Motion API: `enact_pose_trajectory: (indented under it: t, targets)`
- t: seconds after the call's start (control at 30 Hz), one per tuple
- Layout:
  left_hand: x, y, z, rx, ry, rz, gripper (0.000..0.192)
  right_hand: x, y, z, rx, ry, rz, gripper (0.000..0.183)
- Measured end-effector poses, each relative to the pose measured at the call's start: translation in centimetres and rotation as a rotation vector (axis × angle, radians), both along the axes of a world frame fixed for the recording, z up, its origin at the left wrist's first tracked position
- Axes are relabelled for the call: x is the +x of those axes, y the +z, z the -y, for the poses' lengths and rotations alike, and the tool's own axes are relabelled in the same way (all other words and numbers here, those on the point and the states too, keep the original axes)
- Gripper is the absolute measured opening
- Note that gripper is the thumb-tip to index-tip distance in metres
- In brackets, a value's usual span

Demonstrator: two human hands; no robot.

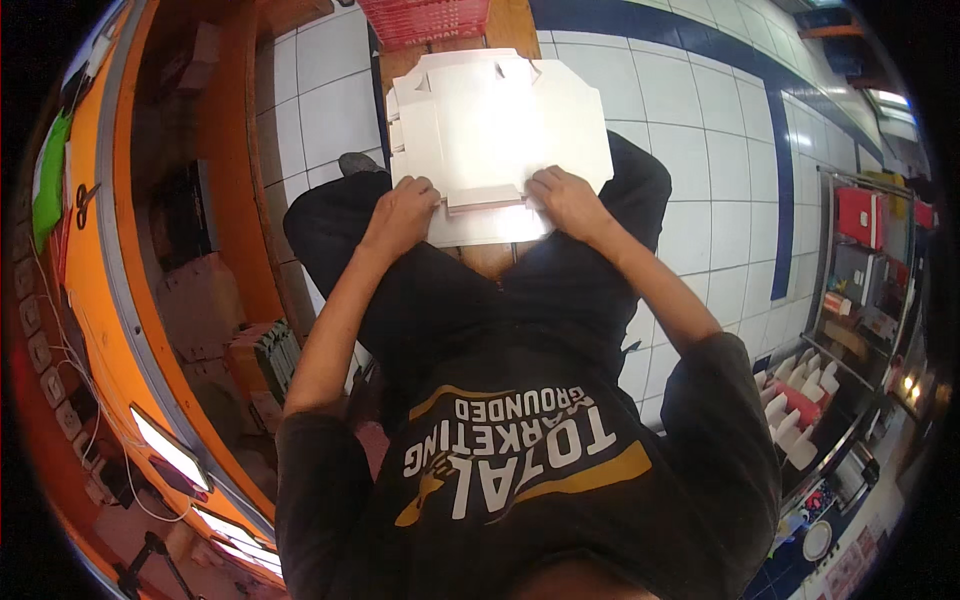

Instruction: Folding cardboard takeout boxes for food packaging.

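A white die-cut cardboard box blank (480, 127) lies before me between my knees, with bright glare across its middle. Its near edge has a narrow raised flap (484, 198), and small tabs jut from its left side. My left hand (405, 214) pinches the near left corner of the blank with its fingertips. At the near right, my right hand (568, 201) has its fingers curled on the cardboard beside the flap. Under the cardboard, parts of a wooden plank bench (487, 256) show. Whether more blanks lie beneath is hard to tell.
A red plastic crate (424, 21) stands beyond the cardboard. On my left runs an orange counter (112, 300) with scissors (84, 206) and lit tablets (171, 448). A metal rack (862, 277) and several white cartons (799, 401) stand to the right. White floor tiles (667, 165) surround the bench.
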State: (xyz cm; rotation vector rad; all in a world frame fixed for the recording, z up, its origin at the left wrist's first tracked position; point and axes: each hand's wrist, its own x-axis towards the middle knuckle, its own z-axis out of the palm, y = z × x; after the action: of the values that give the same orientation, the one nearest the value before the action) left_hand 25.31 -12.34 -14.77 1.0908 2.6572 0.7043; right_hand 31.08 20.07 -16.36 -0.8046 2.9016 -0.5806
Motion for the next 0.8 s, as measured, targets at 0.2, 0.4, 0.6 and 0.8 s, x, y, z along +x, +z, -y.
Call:
enact_pose_trajectory:
  t: [0.2,0.4,0.6,0.8]
  targets:
    - [-5.7,-0.9,-0.9,-0.127,0.051,0.452,0.041,-8.6,-1.6,-1.6,-0.055,0.055,0.477,0.037]
    - [-10.0,0.1,-3.5,-0.357,-0.213,0.546,0.046,-7.6,-1.1,-1.3,0.071,0.022,0.488,0.026]
    - [-17.2,0.0,-11.4,-0.238,0.131,-0.028,0.046,-1.5,-0.4,-0.6,-0.008,-0.156,0.165,0.011]
    - [-20.9,-0.9,-11.5,-0.369,0.030,0.249,0.034,0.4,2.8,-0.7,0.042,-0.256,0.076,0.005]
